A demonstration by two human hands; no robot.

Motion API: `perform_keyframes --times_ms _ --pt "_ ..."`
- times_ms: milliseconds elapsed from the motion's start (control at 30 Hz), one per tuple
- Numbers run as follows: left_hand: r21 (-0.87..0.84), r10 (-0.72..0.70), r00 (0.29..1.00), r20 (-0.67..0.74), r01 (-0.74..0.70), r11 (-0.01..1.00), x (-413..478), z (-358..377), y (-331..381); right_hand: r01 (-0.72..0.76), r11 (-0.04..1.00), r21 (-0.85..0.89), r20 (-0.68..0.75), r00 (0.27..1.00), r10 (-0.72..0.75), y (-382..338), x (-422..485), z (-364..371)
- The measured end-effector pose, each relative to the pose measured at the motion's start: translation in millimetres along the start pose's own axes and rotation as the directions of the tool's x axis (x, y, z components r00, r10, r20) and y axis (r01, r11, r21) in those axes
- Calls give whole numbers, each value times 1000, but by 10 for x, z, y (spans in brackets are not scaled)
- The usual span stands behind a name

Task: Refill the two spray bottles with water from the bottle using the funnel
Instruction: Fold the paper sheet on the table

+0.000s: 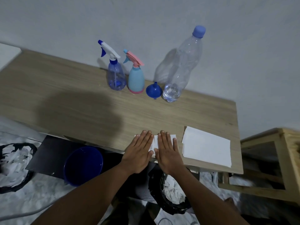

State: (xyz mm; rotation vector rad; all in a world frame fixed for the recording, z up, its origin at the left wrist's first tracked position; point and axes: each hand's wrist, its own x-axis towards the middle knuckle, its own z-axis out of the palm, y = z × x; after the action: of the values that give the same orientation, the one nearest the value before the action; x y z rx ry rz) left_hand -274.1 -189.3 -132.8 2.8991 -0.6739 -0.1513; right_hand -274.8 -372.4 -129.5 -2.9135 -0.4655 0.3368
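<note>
At the back of the wooden table (65,88), by the wall, stands a clear blue spray bottle (116,77) with a white and blue trigger. Right of it stands a light blue spray bottle (136,79) with a pink trigger head. A small blue funnel (153,90) lies wide end down beside it. A tall clear water bottle (181,69) with a blue cap holds a little water at its base. My left hand (140,151) and my right hand (168,151) lie flat, fingers extended, on a small white paper (155,139) at the table's front edge.
A stack of white paper sheets (207,146) lies at the front right of the table. Below the table stand a blue bucket (82,165) and black bags with white scraps (172,192). A wooden frame (267,159) stands to the right.
</note>
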Motion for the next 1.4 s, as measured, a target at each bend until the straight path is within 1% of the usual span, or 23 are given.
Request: perform_keyframes --times_ms 367,500,700,867,1033,1100,1167,1233,1300,1400 --pt "-26 -41 999 2 42 999 -213 -75 -260 29 999 -38 -25 999 -30 -272 9 65" --pt "-26 -77 996 34 78 997 -300 -91 -535 37 999 -28 1 999 -37 -462 138 96" --pt "-11 -180 983 44 180 984 -401 -170 -1132 71 997 -25 -20 997 -71 -750 339 60" --pt "41 -135 990 46 134 990 -424 -312 -1468 108 994 -16 -19 994 -109 -1150 616 97" --pt "18 -125 991 45 125 992 -427 -271 -1520 141 990 30 -31 990 -140 -1329 839 110" --pt "3 -134 990 53 134 991 -429 -276 -1523 153 982 109 -71 987 -145 -1297 831 71" --pt "-43 -128 990 51 130 991 -427 -274 -1528 156 936 314 -126 985 -122 -1279 817 -17" --pt "-128 -117 993 32 120 984 -437 -273 -1542 158 858 488 -182 980 -77 -1251 803 -120" --pt "-216 -105 994 12 105 971 -456 -299 -1549 158 823 546 -228 973 -36 -1185 785 -169" --pt "-374 -109 994 1 102 922 -481 -378 -1563 136 864 484 -242 970 -17 -1117 738 -219"
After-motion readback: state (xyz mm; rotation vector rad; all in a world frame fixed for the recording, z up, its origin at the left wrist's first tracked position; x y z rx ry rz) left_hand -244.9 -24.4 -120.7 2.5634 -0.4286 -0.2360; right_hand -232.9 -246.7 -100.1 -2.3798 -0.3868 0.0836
